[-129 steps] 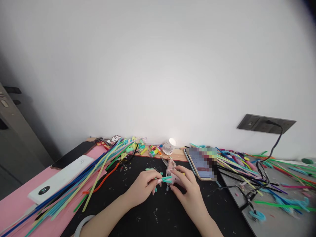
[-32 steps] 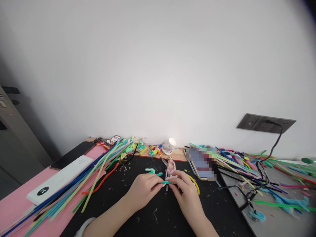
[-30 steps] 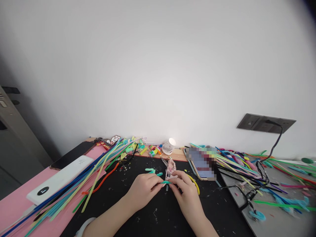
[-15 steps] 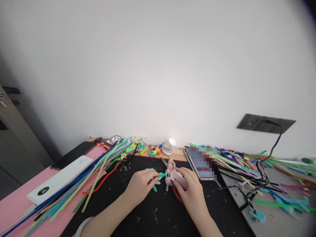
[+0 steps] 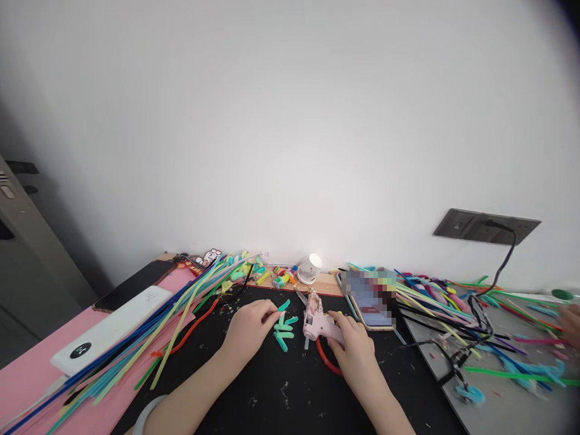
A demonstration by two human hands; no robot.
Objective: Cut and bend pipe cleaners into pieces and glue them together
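My left hand point(image 5: 248, 326) rests on the black mat point(image 5: 272, 386) and pinches a short teal pipe-cleaner piece point(image 5: 284, 305) between thumb and fingertips. Several more teal pieces point(image 5: 283, 332) lie just right of it. My right hand point(image 5: 356, 350) is wrapped round the handle of a pink glue gun point(image 5: 316, 325), whose nozzle points left toward the teal pieces. A red loop point(image 5: 327, 361) lies under that hand.
Long coloured pipe cleaners point(image 5: 149, 344) fan over a pink board and a white power bank point(image 5: 111, 329) at left. A phone point(image 5: 369, 299) lies right of the gun. More pipe cleaners and black cables point(image 5: 471, 338) cover the grey tray at right. Another person's hand point(image 5: 571, 323) shows at far right.
My right hand let go of the teal piece and took the pink glue gun. My left hand moved up and left with one teal piece; the other pieces lie on the mat.
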